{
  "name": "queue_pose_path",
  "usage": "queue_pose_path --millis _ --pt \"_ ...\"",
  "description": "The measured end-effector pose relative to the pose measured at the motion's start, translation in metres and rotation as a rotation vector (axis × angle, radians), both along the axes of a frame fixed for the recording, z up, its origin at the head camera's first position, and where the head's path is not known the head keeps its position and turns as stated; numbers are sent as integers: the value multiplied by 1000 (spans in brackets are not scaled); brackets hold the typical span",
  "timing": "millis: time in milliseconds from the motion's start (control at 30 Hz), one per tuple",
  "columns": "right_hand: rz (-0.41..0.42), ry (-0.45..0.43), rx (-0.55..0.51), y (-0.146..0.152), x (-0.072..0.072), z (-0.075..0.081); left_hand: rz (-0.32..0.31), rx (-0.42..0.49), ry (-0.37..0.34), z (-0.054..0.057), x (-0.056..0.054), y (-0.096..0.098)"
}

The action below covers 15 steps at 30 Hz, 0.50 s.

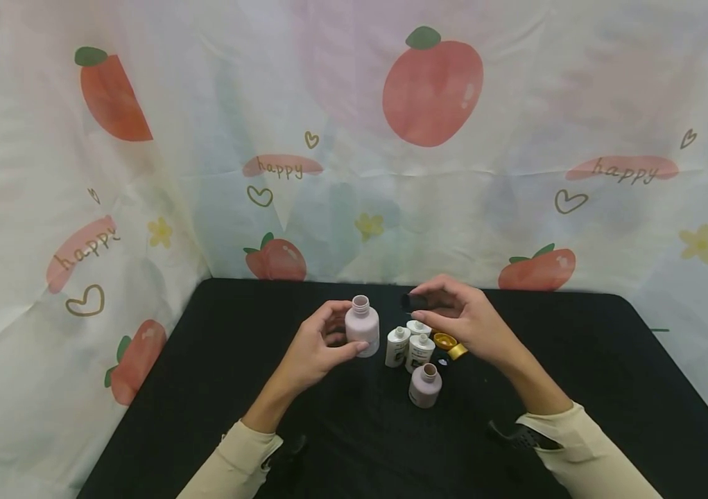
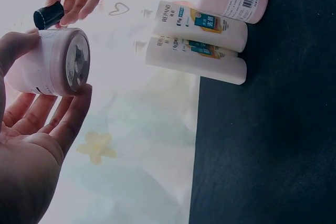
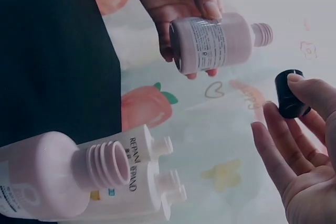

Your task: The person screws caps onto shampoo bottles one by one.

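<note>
Your left hand curls round an uncapped pink bottle; to its right, your right hand pinches a black cap at the fingertips — a loosened pinch could drop it. Three white bottles cluster between, a second pink bottle nearer — a low sweep could topple them.

Your left sleeve and right sleeve are plain, pale cream, each ending in a loose cuff short of the wrist. A black strap shows at your right cuff; something dark, blurred, juts beside the left. Your left hand and right hand are bare.
</note>
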State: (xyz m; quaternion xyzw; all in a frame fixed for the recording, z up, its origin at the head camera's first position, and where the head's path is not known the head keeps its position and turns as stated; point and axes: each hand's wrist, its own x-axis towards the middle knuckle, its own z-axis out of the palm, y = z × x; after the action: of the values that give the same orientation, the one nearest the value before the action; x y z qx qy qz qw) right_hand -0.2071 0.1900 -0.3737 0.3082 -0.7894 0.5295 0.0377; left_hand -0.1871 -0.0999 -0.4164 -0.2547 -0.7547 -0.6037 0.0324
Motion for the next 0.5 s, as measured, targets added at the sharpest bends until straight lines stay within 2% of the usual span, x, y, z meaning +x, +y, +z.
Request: queue_pose_path --millis 233,500 --pt "41 48 5 -6 -1 8 -6 -15 3 0 0 3" --pt "33 37 12 -16 -3 15 -18 -17 13 2 1 7"
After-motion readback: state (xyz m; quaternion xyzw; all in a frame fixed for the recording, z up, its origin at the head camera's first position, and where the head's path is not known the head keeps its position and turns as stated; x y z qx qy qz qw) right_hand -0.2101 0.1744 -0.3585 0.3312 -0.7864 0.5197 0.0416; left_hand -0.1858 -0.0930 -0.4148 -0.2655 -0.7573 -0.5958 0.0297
